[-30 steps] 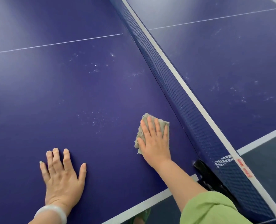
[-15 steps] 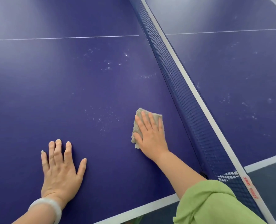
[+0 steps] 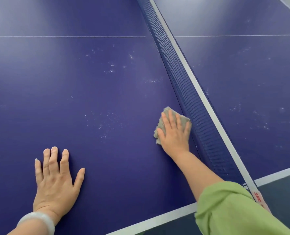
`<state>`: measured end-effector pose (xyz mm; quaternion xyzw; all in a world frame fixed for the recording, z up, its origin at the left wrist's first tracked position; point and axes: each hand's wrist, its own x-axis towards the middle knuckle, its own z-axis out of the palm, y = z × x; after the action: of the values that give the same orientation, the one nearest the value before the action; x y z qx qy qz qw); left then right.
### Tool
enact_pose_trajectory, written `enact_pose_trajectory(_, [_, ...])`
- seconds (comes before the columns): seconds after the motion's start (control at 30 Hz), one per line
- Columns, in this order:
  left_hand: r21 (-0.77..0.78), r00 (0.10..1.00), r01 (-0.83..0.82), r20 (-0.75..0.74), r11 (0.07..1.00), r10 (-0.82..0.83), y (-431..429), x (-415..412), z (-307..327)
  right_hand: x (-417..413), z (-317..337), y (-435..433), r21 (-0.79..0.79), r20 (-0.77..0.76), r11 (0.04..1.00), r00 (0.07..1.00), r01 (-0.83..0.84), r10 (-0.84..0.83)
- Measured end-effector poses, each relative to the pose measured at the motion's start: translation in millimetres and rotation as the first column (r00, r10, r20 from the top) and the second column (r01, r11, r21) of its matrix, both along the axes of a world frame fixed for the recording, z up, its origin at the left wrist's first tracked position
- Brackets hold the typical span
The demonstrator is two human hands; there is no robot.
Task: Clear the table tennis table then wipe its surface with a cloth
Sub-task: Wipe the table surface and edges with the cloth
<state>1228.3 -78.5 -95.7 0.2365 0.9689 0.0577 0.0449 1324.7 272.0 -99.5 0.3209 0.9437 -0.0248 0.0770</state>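
Head view: the cloth [image 3: 183,118] is pressed flat on the table [image 3: 73,85] under the right hand [image 3: 174,133], fingers straight and slightly spread, at about 3 o'clock, right against the foot of the net [image 3: 191,92]. The left hand [image 3: 56,180] is laid flat and spread at 7 o'clock, holding nothing. White specks [image 3: 107,124] are seen near the centre. If the cloth is pushed further toward 3 o'clock, it could be snagged in the mesh, and the specks could be missed.
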Motion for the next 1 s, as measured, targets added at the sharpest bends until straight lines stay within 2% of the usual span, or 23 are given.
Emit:
enact_pose_trajectory(0.07, [0.002, 1.000, -0.005, 0.004, 1.000, 0.005, 0.9, 0.1, 0.9, -29.8, 2.4, -16.7, -0.009, -0.001, 0.995, 0.995, -0.095, 0.095])
enact_pose_trajectory(0.13, [-0.004, 1.000, -0.007, 0.014, 1.000, 0.007, 1.1, 0.2, 2.0, -39.6, 4.8, -46.3, -0.037, -0.012, 0.964, 0.964, -0.265, 0.265])
enact_pose_trajectory(0.23, [-0.010, 1.000, 0.000, 0.025, 1.000, 0.001, 1.4, 0.1, 3.7, -13.4, 2.3, -81.8, -0.079, -0.053, 0.835, 0.839, -0.545, 0.542])
enact_pose_trajectory(0.3, [-0.014, 0.999, 0.004, 0.037, 1.000, -0.004, 1.7, -0.4, 4.4, 12.2, 0.3, -71.6, -0.072, -0.074, 0.779, 0.782, -0.623, 0.619])
enact_pose_trajectory(0.37, [-0.028, 0.999, 0.005, 0.042, 1.000, -0.004, 1.9, -0.7, 4.5, 25.2, 0.1, -42.8, -0.026, -0.058, 0.842, 0.841, -0.540, 0.538])
enact_pose_trajectory(0.47, [-0.058, 0.999, 0.007, 0.046, 0.998, -0.005, 1.8, -1.0, 4.9, 18.0, 3.1, -12.8, 0.036, -0.003, 0.987, 0.988, -0.156, 0.157])
enact_pose_trajectory(0.57, [-0.074, 0.999, 0.005, 0.046, 0.997, -0.002, 0.7, -1.6, 4.6, 3.5, 2.3, -46.5, 0.035, -0.075, 0.994, 0.992, 0.108, -0.105])
enact_pose_trajectory(0.63, [-0.087, 0.999, 0.005, 0.045, 0.996, -0.001, 0.8, -2.3, 4.8, -3.0, 0.7, -91.0, 0.041, -0.118, 0.997, 0.991, 0.070, -0.065])
enact_pose_trajectory(0.7, [-0.096, 0.999, 0.005, 0.042, 0.995, -0.001, 0.7, -2.6, 5.2, -14.0, -3.8, -135.4, 0.025, -0.122, 0.991, 0.983, -0.134, 0.136])
enact_pose_trajectory(0.77, [-0.095, 0.999, 0.003, 0.041, 0.995, 0.001, 0.6, -2.1, 5.7, -35.7, -4.7, -159.1, -0.010, -0.126, 0.944, 0.936, -0.331, 0.327])
enact_pose_trajectory(0.83, [-0.095, 0.999, -0.005, 0.037, 0.995, 0.008, 0.2, -1.9, 5.4, -64.6, -3.4, -149.0, -0.019, -0.097, 0.905, 0.901, -0.425, 0.422])
enact_pose_trajectory(0.9, [-0.104, 0.999, -0.006, 0.032, 0.995, 0.009, -0.3, -2.1, 3.9, -86.4, -3.5, -114.9, -0.019, -0.043, 0.942, 0.941, -0.336, 0.335])
enact_pose_trajectory(1.0, [-0.103, 1.000, 0.003, 0.029, 0.995, 0.000, -1.5, -2.4, 1.9, -79.9, -1.9, -64.5, -0.071, -0.032, 0.997, 0.999, 0.034, -0.037])
